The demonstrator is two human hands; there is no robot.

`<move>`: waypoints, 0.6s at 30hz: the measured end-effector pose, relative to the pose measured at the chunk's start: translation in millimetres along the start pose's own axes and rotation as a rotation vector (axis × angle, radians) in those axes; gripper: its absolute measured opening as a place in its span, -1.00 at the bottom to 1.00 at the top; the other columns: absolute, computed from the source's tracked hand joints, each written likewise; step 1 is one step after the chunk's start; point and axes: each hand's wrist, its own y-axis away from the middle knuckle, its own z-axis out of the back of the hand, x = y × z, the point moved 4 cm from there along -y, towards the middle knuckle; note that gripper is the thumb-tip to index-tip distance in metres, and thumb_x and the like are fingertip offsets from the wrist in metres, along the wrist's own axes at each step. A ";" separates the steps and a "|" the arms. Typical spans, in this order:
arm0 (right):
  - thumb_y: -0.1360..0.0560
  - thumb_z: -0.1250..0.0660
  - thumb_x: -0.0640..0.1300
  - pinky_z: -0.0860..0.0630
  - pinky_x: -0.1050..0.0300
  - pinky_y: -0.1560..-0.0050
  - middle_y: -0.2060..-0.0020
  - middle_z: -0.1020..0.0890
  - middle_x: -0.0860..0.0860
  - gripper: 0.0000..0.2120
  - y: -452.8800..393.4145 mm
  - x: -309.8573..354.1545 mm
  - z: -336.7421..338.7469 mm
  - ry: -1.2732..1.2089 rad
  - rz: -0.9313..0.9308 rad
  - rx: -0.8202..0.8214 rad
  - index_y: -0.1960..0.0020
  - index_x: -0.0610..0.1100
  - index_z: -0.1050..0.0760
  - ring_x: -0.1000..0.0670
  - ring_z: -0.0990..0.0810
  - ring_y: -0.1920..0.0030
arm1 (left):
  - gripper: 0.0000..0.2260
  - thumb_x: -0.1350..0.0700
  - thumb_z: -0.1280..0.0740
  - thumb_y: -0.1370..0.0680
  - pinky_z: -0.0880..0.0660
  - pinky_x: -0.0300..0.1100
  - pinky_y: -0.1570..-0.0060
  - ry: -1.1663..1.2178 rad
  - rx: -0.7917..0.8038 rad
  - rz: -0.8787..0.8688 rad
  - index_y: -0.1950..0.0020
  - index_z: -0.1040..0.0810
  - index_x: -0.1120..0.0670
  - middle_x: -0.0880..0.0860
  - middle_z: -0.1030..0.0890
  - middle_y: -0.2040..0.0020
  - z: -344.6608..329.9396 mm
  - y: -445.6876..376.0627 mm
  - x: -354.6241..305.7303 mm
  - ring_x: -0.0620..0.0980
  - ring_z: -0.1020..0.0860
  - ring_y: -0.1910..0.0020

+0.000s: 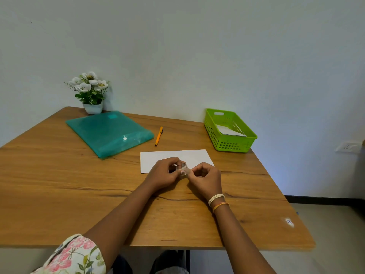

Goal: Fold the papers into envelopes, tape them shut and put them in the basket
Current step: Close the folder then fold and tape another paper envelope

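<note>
Green basket [230, 144], teal folder [108, 131], orange pen [158, 136], white paper [177, 155], floral sleeve [73, 256].

- Single head-worn view, wide-angle, looking forward and down from above the near edge of the wooden table [59, 194].
- Faces the far wall [197, 46], with the table's far edge meeting it.
- Close to both forearms, which enter from the bottom; left hand [162, 175] and right hand [207, 179] near centre.
- Takes in the floor [325, 224] at right, beyond the table's edge.
- No second view to share any part of the scene.
</note>
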 end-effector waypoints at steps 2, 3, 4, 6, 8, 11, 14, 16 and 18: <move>-0.32 -0.54 -0.20 -0.48 0.32 0.37 0.42 -0.64 0.01 -0.86 -0.7 0.4 1.4 -0.020 -0.003 -0.014 0.33 -0.17 -0.60 0.20 -0.53 0.42 | -0.92 0.11 -0.39 -0.50 -0.55 -0.15 -0.07 0.014 0.017 0.004 0.14 -0.52 -0.05 -0.06 -0.62 -0.11 -0.4 0.2 0.1 -0.07 -0.56 -0.11; -0.31 -0.54 -0.20 -0.48 0.33 0.38 0.41 -0.63 0.01 -0.87 -0.9 0.2 1.8 -0.024 -0.005 -0.013 0.33 -0.17 -0.60 0.20 -0.53 0.42 | -0.90 0.11 -0.39 -0.50 -0.56 -0.13 -0.08 0.018 0.021 0.006 0.15 -0.51 -0.06 -0.06 -0.62 -0.10 -0.4 0.4 0.1 -0.06 -0.56 -0.12; -0.31 -0.55 -0.21 -0.49 0.33 0.37 0.41 -0.64 0.00 -0.87 -1.1 -0.3 2.2 -0.031 -0.012 -0.009 0.32 -0.18 -0.61 0.19 -0.53 0.41 | -0.89 0.12 -0.38 -0.50 -0.56 -0.11 -0.10 0.019 0.023 0.009 0.16 -0.50 -0.07 -0.06 -0.62 -0.09 -0.3 0.3 0.2 -0.05 -0.56 -0.12; -0.31 -0.55 -0.21 -0.51 0.32 0.35 0.39 -0.64 -0.03 -0.87 -1.8 -1.3 3.2 -0.053 -0.028 -0.007 0.30 -0.22 -0.61 0.19 -0.55 0.40 | -0.89 0.13 -0.37 -0.51 -0.55 -0.04 -0.13 0.026 0.033 0.020 0.16 -0.49 -0.05 -0.04 -0.62 -0.12 -0.5 -0.4 0.3 -0.04 -0.55 -0.14; -0.31 -0.55 -0.21 -0.51 0.31 0.36 0.38 -0.65 -0.05 -0.85 -2.3 -1.8 3.8 -0.070 -0.040 -0.012 0.30 -0.25 -0.61 0.19 -0.54 0.40 | -0.89 0.14 -0.37 -0.51 -0.54 -0.01 -0.15 0.033 0.042 0.026 0.15 -0.49 -0.04 -0.02 -0.61 -0.16 -0.8 -1.1 0.8 -0.02 -0.55 -0.18; -0.30 -0.53 -0.27 -0.50 0.29 0.35 0.40 -0.63 -0.06 -0.84 -2.7 -2.1 4.4 -0.111 -0.066 -0.027 0.30 -0.34 -0.59 0.18 -0.52 0.40 | -0.87 0.14 -0.36 -0.51 -0.54 0.01 -0.15 0.043 0.051 0.037 0.16 -0.46 -0.05 -0.01 -0.61 -0.18 -0.9 -1.1 1.0 -0.02 -0.54 -0.21; -0.30 -0.51 -0.31 -0.51 0.26 0.33 0.40 -0.62 -0.06 -0.86 -2.8 -1.8 5.1 -0.139 -0.084 -0.034 0.29 -0.37 -0.58 0.16 -0.53 0.39 | -0.86 0.14 -0.36 -0.51 -0.54 0.03 -0.15 0.048 0.055 0.046 0.16 -0.46 -0.06 -0.02 -0.60 -0.19 -1.8 -1.5 2.2 -0.02 -0.53 -0.21; -0.31 -0.50 -0.33 -0.52 0.25 0.31 0.39 -0.62 -0.05 -0.88 -3.1 -2.1 5.2 -0.143 -0.093 -0.031 0.28 -0.37 -0.58 0.15 -0.54 0.37 | -0.87 0.14 -0.37 -0.51 -0.55 0.04 -0.15 0.060 0.046 0.053 0.14 -0.46 -0.06 -0.03 -0.60 -0.19 -2.2 -2.2 3.5 -0.01 -0.54 -0.20; -0.33 -0.48 -0.31 -0.57 0.18 0.25 0.35 -0.64 -0.07 -0.92 -3.4 -3.0 4.4 -0.138 -0.100 -0.010 0.24 -0.31 -0.60 0.10 -0.58 0.32 | -0.86 0.14 -0.39 -0.50 -0.55 0.02 -0.14 0.083 0.022 0.055 0.10 -0.46 -0.07 -0.06 -0.60 -0.15 -1.7 -2.9 3.5 -0.03 -0.54 -0.18</move>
